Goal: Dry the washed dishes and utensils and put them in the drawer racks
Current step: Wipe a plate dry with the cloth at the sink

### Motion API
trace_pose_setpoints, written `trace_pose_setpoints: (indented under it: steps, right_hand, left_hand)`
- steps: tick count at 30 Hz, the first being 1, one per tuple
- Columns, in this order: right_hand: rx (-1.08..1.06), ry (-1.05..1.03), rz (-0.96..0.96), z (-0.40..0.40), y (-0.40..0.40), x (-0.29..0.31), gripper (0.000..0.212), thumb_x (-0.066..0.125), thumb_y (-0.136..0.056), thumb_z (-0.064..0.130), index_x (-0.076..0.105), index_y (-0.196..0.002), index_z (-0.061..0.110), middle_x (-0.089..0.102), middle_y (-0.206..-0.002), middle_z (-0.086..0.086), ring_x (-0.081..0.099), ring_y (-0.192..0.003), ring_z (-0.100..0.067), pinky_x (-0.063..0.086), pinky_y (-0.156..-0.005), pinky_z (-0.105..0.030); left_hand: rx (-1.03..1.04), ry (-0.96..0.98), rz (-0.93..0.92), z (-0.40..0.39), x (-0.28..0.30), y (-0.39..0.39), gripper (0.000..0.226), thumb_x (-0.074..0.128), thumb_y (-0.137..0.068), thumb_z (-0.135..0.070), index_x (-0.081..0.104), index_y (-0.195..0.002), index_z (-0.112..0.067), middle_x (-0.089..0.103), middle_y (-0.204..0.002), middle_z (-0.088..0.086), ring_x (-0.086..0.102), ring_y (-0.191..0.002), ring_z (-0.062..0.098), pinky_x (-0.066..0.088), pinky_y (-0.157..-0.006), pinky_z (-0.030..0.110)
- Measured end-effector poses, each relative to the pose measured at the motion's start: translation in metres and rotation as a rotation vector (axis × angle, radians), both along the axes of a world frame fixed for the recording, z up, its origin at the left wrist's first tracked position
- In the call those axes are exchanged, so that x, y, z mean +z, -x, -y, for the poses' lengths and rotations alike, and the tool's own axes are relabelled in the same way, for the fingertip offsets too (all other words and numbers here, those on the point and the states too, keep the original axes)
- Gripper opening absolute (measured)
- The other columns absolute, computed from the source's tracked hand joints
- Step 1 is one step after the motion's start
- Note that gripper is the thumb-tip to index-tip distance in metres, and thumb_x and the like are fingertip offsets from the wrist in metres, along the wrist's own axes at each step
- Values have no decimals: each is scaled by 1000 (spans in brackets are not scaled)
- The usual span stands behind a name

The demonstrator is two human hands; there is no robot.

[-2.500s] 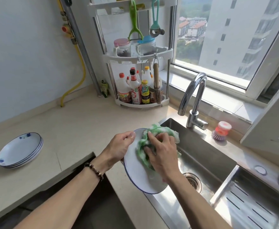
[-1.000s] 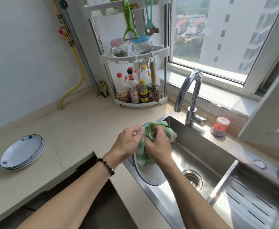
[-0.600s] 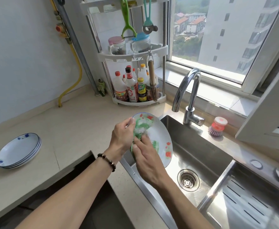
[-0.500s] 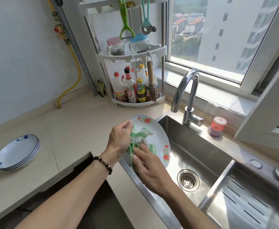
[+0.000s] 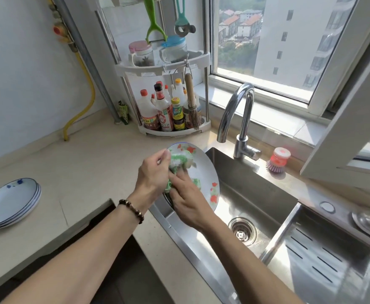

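Over the sink's (image 5: pixel 245 189) left edge, your left hand (image 5: pixel 152 175) grips the plate (image 5: pixel 203 172), now turned flowered face up, while your right hand (image 5: pixel 187 201) presses the green cloth (image 5: pixel 179 160) onto it, so the drying has moved to this second side.
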State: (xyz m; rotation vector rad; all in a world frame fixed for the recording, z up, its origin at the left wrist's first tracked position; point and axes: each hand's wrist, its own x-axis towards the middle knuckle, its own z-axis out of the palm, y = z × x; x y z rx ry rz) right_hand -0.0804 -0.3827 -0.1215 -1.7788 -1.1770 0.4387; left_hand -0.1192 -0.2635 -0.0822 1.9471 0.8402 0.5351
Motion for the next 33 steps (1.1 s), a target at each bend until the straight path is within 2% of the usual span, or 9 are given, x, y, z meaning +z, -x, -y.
trace_pose_setpoints:
  steps: [4, 7, 12, 14, 17, 22, 26, 30, 33]
  right_hand:
    - [108, 56, 56, 20, 0, 0, 45, 34, -98, 10, 59, -134, 18, 49, -144, 4, 37, -134, -7, 29, -111, -24]
    - [70, 271, 243, 52, -22, -10, 41, 22, -93, 29, 61, -103, 18, 59, -120, -1, 46, -107, -10, 35, -106, -39]
    - [7, 218, 32, 38, 22, 0, 61, 35, -88, 57, 55, -131, 18, 50, -119, 3, 43, -112, -15, 34, -103, -33]
    - [40, 217, 205, 46, 16, -10, 71, 48, -82, 62, 49, -140, 22, 51, -127, 5, 45, -122, -16, 28, -115, -36]
    - [11, 426, 434, 58, -19, -20, 79, 62, -85, 50, 32, -154, 26, 46, -140, 3, 38, -138, -18, -2, -126, -47]
    - [-18, 277, 340, 40, 16, -4, 76, 46, -87, -5, 27, -157, 20, 42, -140, -2, 30, -125, -19, 13, -122, -37]
    - [-8, 317, 482, 60, -20, -25, 81, 33, -78, -1, 31, -157, 20, 46, -144, -5, 40, -137, -26, 8, -126, -41]
    - [2, 286, 363, 45, 6, -10, 78, 35, -80, -4, 34, -154, 18, 43, -141, -4, 31, -130, -19, 12, -122, -36]
    - [53, 209, 447, 57, 0, -23, 83, 44, -78, -8, 34, -155, 23, 46, -140, 1, 32, -133, -16, -2, -126, -36]
  left_hand:
    - [134, 186, 38, -14, -5, 5, 40, 45, -97, -48, 61, -79, -15, 61, -76, 9, 54, -76, 26, 48, -69, 41]
    - [175, 180, 44, -19, -4, 10, 34, 44, -105, -39, 69, -93, -18, 62, -82, 0, 54, -78, 20, 46, -71, 33]
    - [263, 37, 59, 8, 2, 6, 49, 42, -106, -30, 31, -60, -21, 28, -58, -5, 27, -59, 18, 22, -54, 36]
    - [226, 50, 61, 6, 2, 8, 50, 42, -107, -29, 29, -59, -22, 27, -56, -6, 25, -56, 15, 21, -53, 35]
    - [216, 104, 85, 3, 5, 11, 51, 41, -108, -29, 33, -58, -22, 33, -44, -11, 31, -45, 10, 25, -44, 23]
    - [303, 106, 97, 8, 5, 8, 46, 39, -107, -29, 32, -63, -19, 29, -63, -3, 27, -62, 18, 23, -56, 33]
    - [210, 135, 77, 1, 4, 16, 45, 40, -107, -31, 39, -64, -19, 34, -63, -4, 32, -62, 18, 25, -54, 30]
    - [281, 139, 80, 6, 6, 15, 45, 40, -107, -28, 33, -64, -18, 29, -63, -2, 27, -62, 19, 22, -55, 32]
    - [217, 215, 70, 1, 3, 22, 40, 41, -107, -33, 47, -75, -8, 39, -70, 2, 39, -67, 20, 31, -61, 32]
